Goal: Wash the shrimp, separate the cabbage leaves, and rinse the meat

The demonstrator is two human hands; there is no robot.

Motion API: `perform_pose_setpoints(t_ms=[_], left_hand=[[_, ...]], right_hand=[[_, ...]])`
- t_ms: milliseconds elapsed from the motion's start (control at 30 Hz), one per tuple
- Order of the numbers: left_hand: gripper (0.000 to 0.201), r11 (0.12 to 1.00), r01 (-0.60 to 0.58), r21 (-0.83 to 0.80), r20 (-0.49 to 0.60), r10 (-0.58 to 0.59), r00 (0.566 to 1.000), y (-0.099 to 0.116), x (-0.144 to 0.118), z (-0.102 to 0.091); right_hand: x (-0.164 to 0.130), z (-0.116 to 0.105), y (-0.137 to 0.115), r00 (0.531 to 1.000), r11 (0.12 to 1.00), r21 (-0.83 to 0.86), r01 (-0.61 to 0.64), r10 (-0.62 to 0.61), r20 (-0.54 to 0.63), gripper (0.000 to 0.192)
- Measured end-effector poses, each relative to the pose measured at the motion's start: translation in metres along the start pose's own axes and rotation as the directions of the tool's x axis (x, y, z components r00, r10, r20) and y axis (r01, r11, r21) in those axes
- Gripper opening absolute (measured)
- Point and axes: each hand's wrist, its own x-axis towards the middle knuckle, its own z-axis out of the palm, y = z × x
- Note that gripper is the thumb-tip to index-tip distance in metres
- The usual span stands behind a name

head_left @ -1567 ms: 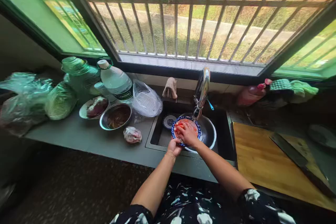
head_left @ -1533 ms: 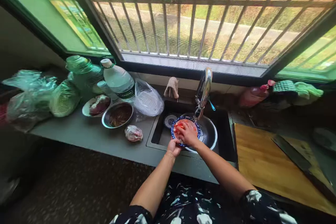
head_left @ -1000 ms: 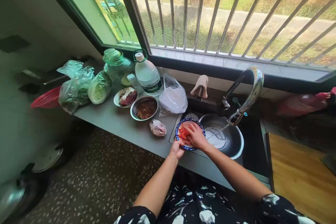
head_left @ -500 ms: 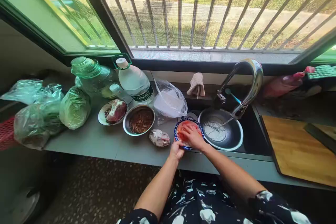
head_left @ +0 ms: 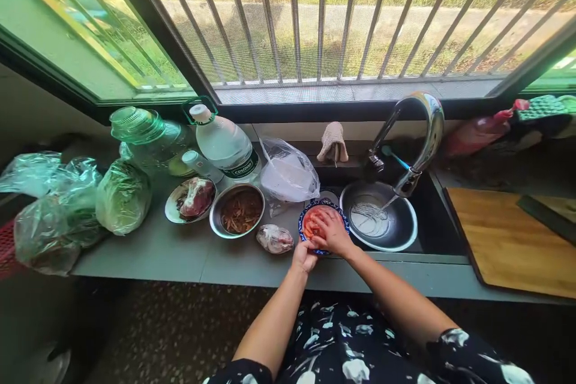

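My left hand point(head_left: 304, 257) grips the bowl's point(head_left: 302, 227) rim, steadying it. My right hand point(head_left: 332, 233) lies open, pressing the red pieces point(head_left: 312, 225) inside.

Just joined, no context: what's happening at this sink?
A person stands at the sink. Their left hand grips the near rim of a blue-rimmed plate of red slices, and the right hand presses on the slices. The faucet runs into a steel basin beside it.
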Motion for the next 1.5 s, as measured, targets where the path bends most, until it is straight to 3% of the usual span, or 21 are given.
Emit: perform_pose_setpoints(t_ms=[100,200,567,833,1100,1333,1500], left_hand=[[0.072,0.999,-0.036,0.014,-0.046,0.037,0.998,0.004,-0.002,0.003],[0.078,0.996,-0.077,0.053,-0.085,0.081,0.993,0.006,-0.004,0.006],[0.09,0.977,-0.145,0.155,-0.195,0.174,0.965,0.009,-0.017,0.017],[0.081,0.93,-0.255,0.263,-0.209,0.313,0.926,0.014,-0.027,0.025],[0.08,0.875,-0.321,0.362,-0.179,0.403,0.897,0.014,-0.031,0.026],[0.088,0.885,-0.307,0.351,-0.13,0.371,0.92,0.021,-0.034,0.023],[0.089,0.885,-0.299,0.357,-0.112,0.359,0.927,0.024,-0.037,0.025]], right_hand=[[-0.003,0.007,0.007,0.989,0.992,0.0,-0.128,0.128,-0.073,0.06],[0.0,0.021,0.007,0.979,0.982,0.017,-0.19,0.191,-0.074,0.065],[0.015,0.055,0.0,0.978,0.964,0.179,-0.196,0.207,-0.041,0.066],[0.019,0.074,-0.009,0.951,0.92,0.327,-0.217,0.274,-0.142,0.058],[0.02,0.083,-0.02,0.922,0.88,0.376,-0.29,0.362,-0.138,0.052],[0.019,0.078,-0.027,0.933,0.89,0.373,-0.263,0.333,-0.134,0.083],[0.022,0.069,-0.033,0.926,0.9,0.354,-0.254,0.332,-0.18,0.084]])
